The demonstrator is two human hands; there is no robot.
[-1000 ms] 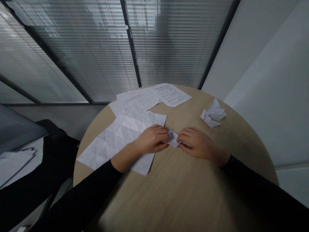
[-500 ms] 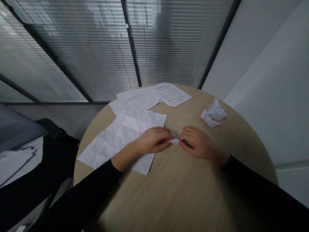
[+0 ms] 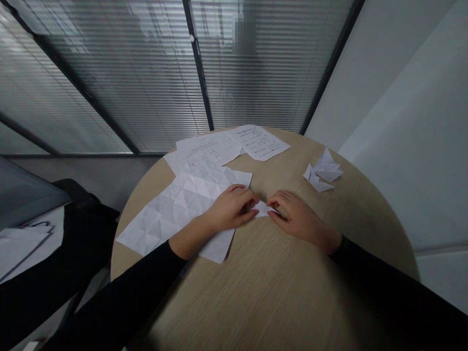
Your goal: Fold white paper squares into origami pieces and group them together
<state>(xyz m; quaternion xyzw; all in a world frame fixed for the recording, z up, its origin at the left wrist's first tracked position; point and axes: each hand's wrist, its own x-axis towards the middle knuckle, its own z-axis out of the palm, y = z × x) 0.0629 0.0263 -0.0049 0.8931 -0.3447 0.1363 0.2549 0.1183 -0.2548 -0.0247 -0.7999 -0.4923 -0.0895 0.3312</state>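
Note:
Between my two hands, low over the wooden table, is a small folded piece of white paper [image 3: 262, 209]. My left hand [image 3: 234, 208] pinches its left end between thumb and fingers. The right end is in the grip of my right hand [image 3: 292, 214], thumb below and fingertips above. Fingers cover both ends of the paper, so its full shape is hidden. Under and beside my left forearm lies a large white sheet creased into triangles [image 3: 175, 204].
Several folded paper pieces [image 3: 326, 168] lie at the right of the round table [image 3: 278, 292]. Printed sheets [image 3: 259, 142] lie at its far edge, before glass with blinds [image 3: 146, 87]. A black chair with papers [image 3: 32, 239] stands at the left.
My right hand has shifted slightly left and its fingers have changed their hold. The folded paper now shows a broader, flatter white face between my hands.

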